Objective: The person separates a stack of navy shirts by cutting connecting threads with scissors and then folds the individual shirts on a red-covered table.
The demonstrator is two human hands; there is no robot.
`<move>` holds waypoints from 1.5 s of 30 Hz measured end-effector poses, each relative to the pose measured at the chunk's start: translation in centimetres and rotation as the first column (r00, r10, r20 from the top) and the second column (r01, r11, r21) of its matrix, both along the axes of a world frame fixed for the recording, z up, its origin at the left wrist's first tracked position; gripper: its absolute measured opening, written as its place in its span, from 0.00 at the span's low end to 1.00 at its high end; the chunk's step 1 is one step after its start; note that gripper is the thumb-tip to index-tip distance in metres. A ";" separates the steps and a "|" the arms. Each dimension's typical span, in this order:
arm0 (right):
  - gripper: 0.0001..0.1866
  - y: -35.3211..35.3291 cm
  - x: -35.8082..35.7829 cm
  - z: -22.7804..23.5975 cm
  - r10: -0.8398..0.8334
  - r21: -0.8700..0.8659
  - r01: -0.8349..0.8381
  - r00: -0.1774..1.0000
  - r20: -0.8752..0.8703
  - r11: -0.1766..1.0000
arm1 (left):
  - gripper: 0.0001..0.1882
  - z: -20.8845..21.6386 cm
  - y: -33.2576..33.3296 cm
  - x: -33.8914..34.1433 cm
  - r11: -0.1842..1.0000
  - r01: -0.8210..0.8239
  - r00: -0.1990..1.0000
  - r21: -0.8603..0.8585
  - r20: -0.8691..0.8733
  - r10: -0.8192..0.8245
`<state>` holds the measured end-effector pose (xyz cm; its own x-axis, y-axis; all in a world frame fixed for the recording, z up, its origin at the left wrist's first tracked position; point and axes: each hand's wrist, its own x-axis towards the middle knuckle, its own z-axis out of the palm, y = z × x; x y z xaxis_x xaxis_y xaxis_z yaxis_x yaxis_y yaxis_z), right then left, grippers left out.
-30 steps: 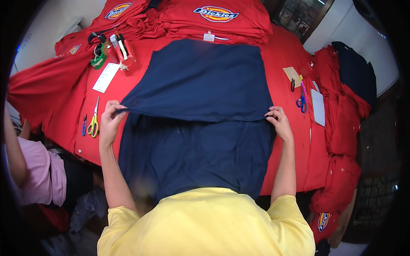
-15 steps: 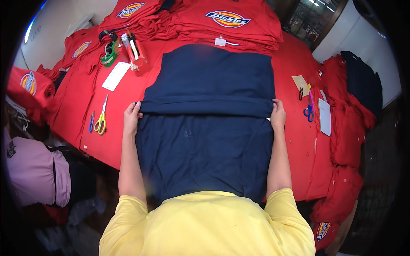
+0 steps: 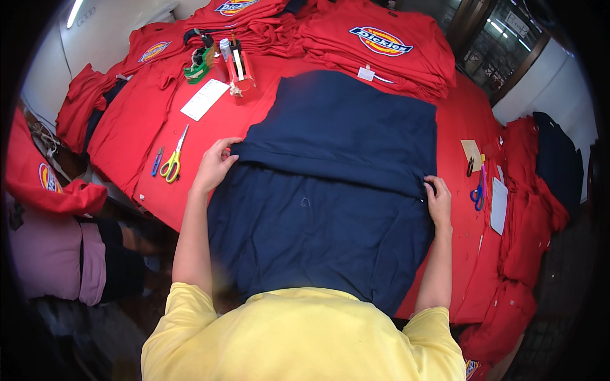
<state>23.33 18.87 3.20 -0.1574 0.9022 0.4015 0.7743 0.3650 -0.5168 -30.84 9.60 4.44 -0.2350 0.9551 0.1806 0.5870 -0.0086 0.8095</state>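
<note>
A navy blue cloth garment (image 3: pixel 349 114) lies spread out in front of me, its near part reaching down to my yellow shirt. Across its middle runs a raised double fold. At the left end of that fold, my left hand (image 3: pixel 219 162) pinches the cloth between thumb and fingers. My right hand (image 3: pixel 438 202) grips the opposite end, fingertips curled over the edge. The fold slants, with its left end farther from me than its right. A small pale outline mark (image 3: pixel 305 202) shows on the near part of the cloth.
Red cloth covers the table (image 3: pixel 267 86). On the left lie yellow scissors (image 3: pixel 173 166), small blue snips (image 3: pixel 157 162) and a paper slip (image 3: pixel 204 100), near a red tool holder (image 3: pixel 243 76). Blue scissors (image 3: pixel 477 195) lie right. Red garment stacks (image 3: pixel 381 57) stand behind; another person (image 3: pixel 47 254) is at left.
The whole view has turned, so table and garment sit farther right and tilted. Both hands stay at the fold's ends. At the left, the other person's red garment has shifted.
</note>
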 end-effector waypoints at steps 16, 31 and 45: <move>0.08 -1.6 0.5 2.8 0.033 -0.100 -0.039 0.998 -0.061 0.994 | 0.11 1.9 -0.4 0.8 0.995 0.025 0.977 0.097 -0.212 -0.004; 0.06 -3.7 0.5 2.8 -0.096 -0.170 0.089 0.995 -0.033 0.981 | 0.04 3.5 -2.0 1.7 0.986 -0.070 0.916 -0.149 -0.402 0.004; 0.09 -2.8 -0.2 2.0 -0.072 0.041 0.069 0.995 0.075 0.997 | 0.30 1.0 -1.4 0.6 0.991 0.114 0.936 -0.068 0.343 -0.084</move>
<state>23.14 16.03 5.25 -0.1249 0.8963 0.4254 0.8355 0.3263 -0.4421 -30.22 8.25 5.42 -0.1718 0.9848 0.0240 0.2778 0.0250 0.9603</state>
